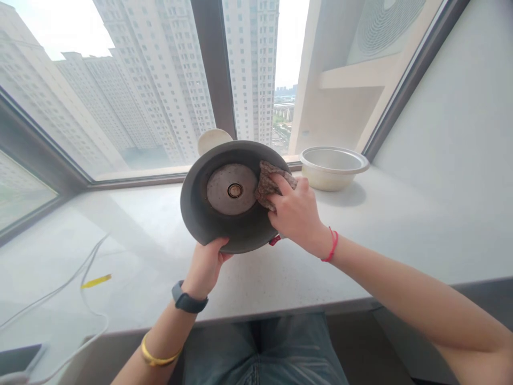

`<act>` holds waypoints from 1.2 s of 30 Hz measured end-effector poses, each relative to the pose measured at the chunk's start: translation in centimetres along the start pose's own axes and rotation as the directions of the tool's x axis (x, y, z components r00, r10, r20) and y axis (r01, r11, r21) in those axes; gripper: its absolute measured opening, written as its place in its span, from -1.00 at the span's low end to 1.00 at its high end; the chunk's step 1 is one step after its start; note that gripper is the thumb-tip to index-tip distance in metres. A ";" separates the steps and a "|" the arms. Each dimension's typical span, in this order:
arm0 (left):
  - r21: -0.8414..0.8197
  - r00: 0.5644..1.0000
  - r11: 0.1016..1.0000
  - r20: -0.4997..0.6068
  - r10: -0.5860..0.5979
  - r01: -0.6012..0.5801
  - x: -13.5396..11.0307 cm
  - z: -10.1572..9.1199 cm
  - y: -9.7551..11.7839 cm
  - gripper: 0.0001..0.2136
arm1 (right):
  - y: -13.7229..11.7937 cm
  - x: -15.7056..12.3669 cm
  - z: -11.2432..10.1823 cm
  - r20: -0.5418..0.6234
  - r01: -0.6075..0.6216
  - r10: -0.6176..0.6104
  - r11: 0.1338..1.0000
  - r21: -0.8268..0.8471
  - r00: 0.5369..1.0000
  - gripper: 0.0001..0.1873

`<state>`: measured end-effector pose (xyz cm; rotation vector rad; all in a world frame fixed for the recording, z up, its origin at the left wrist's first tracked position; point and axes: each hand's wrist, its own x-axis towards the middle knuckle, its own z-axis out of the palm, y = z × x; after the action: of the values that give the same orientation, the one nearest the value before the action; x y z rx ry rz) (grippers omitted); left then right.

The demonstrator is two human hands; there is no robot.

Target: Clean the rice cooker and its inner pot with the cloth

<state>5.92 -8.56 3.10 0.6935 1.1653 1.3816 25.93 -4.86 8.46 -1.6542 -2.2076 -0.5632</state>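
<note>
I hold a round grey cooker base [224, 219] tilted up over the white counter, its inside facing me with a metal heating plate [232, 188] in the middle. My left hand [206, 263] grips its lower rim, fingers closed on the edge. My right hand [294, 214] is closed on a brownish cloth [269, 181] and presses it against the inside wall, right of the plate. A cream lid or part [212, 139] shows just behind the base's top edge.
A cream bowl-shaped inner pot [332, 167] stands on the counter [380, 224] by the window at right. A white cable [68, 283] with a yellow tag [96, 280] lies at left. The counter's front edge runs above my knees.
</note>
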 end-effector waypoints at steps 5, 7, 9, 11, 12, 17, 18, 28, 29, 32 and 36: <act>0.180 0.999 0.983 -0.030 0.044 -0.038 1.4 -0.5 3.4 -0.64 | -0.9 -0.3 0.8 0.103 -0.036 0.037 0.999 -0.010 0.994 -0.58; 0.265 0.999 0.964 0.002 0.041 -0.041 1.8 -0.7 5.1 -0.60 | -1.5 -0.3 1.2 0.120 -0.052 0.055 0.998 -0.021 0.991 -0.58; 0.315 0.999 0.949 0.031 0.009 -0.018 2.1 -0.7 6.5 -0.56 | -2.2 -0.2 1.4 0.085 -0.044 0.049 0.997 -0.061 0.995 -0.57; 0.337 0.998 0.941 0.049 -0.034 0.016 2.4 -0.4 7.7 -0.55 | -2.8 -0.2 1.5 0.029 -0.010 0.013 0.995 -0.100 1.000 -0.54; 0.343 0.997 0.939 0.056 -0.051 0.029 2.5 -0.2 8.2 -0.55 | -3.2 -0.1 1.5 0.018 0.018 -0.016 0.995 -0.100 1.000 -0.52; 0.348 0.995 0.936 0.067 -0.077 0.049 2.6 0.5 9.1 -0.56 | -5.1 -0.2 1.5 0.202 0.100 -0.140 0.975 0.199 0.969 -0.37; 0.350 0.995 0.936 0.073 -0.073 0.044 2.5 0.6 9.0 -0.56 | -5.6 -0.1 1.5 0.237 0.081 -0.155 0.952 0.294 0.959 -0.33; 0.347 0.992 0.936 0.076 -0.098 0.066 2.2 0.0 9.1 -0.63 | -5.5 0.3 2.1 0.269 0.278 -0.372 0.902 0.331 0.888 0.10; 0.346 0.993 0.936 0.066 -0.098 0.070 2.3 0.0 9.2 -0.64 | -5.0 0.4 2.1 0.285 0.313 -0.386 0.911 0.269 0.877 0.07; 0.365 0.994 0.928 0.055 -0.099 0.072 2.3 -0.1 9.3 -0.63 | -3.4 1.0 1.5 0.364 0.428 -0.436 0.897 0.108 0.823 -0.07; 0.442 0.991 0.896 0.093 -0.091 0.041 2.4 -0.4 9.9 -0.62 | -1.8 1.9 0.3 0.457 0.546 -0.457 0.834 -0.077 0.763 -0.19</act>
<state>1.38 -5.06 11.56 1.0269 1.4137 1.0116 23.65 -3.56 8.94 -1.3448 -3.0566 -0.6272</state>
